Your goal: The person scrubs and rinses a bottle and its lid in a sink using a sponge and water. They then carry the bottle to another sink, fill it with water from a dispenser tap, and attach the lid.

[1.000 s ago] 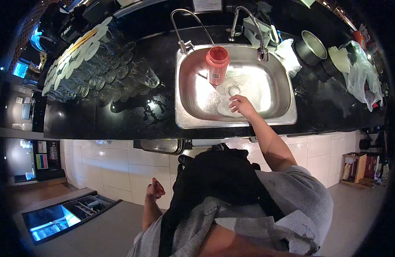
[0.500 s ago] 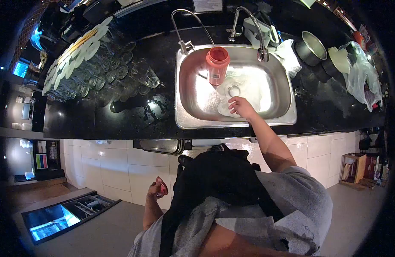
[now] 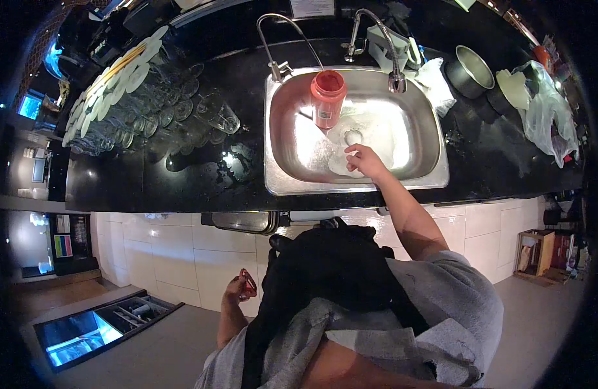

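Observation:
A red bottle with an open top [image 3: 328,98] stands upright in the left part of the steel sink [image 3: 283,184]. My right hand [image 3: 366,162] hovers over the sink's front part, fingers bent and apart, with nothing visible in it. Just beyond its fingertips is the round drain [image 3: 352,137], with whitish water or suds around it. Low at the left of my body, my left hand [image 3: 237,288] grips a small red ring-like object [image 3: 248,285]. Two taps, a thin curved one [image 3: 268,43] and a coiled one [image 3: 396,58], rise behind the sink.
Many glasses [image 3: 163,117] and a row of white discs [image 3: 138,76] cover the counter's left side. A clear glass jug [image 3: 222,117] lies nearer the sink. To the right are a white plastic bag [image 3: 435,87], a metal pot [image 3: 474,68] and a clear bag [image 3: 548,117].
The red object in my left hand has turned and shifted slightly right and up. The fingers of my right hand have curled a little; the bottle stays in place.

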Demonstrator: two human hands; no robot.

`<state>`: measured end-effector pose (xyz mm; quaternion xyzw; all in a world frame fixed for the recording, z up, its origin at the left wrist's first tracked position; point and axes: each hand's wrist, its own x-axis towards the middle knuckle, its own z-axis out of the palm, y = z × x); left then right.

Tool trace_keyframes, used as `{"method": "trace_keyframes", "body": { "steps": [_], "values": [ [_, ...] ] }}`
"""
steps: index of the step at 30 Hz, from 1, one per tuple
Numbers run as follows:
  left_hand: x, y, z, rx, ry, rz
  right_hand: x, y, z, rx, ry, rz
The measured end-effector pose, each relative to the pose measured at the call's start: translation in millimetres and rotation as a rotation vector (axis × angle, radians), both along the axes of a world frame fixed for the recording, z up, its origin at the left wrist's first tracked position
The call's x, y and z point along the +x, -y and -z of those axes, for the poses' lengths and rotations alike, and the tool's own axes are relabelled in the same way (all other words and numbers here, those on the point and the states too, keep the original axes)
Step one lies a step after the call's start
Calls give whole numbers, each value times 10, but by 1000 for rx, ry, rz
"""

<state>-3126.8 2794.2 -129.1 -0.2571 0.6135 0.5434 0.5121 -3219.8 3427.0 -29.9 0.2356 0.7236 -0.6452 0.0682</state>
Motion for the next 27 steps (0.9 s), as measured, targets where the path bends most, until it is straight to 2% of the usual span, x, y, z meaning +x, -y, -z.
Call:
{"method": "trace_keyframes", "body": {
  "steps": [1, 2, 4, 8, 10, 16, 19, 27],
  "values": [
    [23, -37, 8, -118, -86, -32, -5, -14, 36, 13, -11, -5],
    [20, -43, -2, -118, -86, -32, -6, -35, 69, 12, -11, -6],
    [-35, -83, -118, -152, 4, 38, -8, -61, 91, 113, 22, -59],
    [-67, -136, -217, -87, 87, 25, -39, -111, 268, 65, -29, -50],
    [-47, -136, -193, -76, 33, 1, -45, -108, 197, -72, -41, 22],
    [-64, -148, -187, -174, -22, 16, -32, -35, 45, 16, 46, -14],
    [-76, -202, -275, -88, 0, 15, -21, -19, 44, 49, 12, -42],
    [-113, -202, -298, -145, 66, 64, -33, -85, 254, -40, -1, -72]
  ]
}}
